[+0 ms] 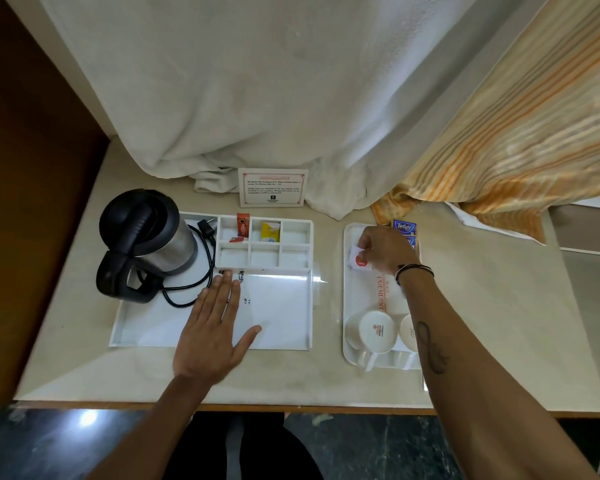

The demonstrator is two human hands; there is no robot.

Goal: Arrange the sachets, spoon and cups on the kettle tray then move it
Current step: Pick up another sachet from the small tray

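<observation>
The white kettle tray (284, 306) lies left of centre with a black and steel kettle (146, 237) at its far left. Its small compartments hold an orange coffee sachet (243, 224) and a yellow sachet (270, 231). My left hand (219, 320) rests flat and open on the tray's bare floor. To the right, a second white tray (352, 292) carries two upturned white cups (374, 330) (408, 332) and blue Tetley sachets (404, 227). My right hand (381, 249) pinches a white sachet with a red mark (358, 260) at that tray's far end. No spoon is visible.
A printed card (272, 187) stands behind the kettle tray against a white curtain (257, 98). A striped orange curtain (499, 150) hangs at the right. The kettle's black cord (201, 258) loops over the tray. The beige counter's front edge (291, 405) is close to me.
</observation>
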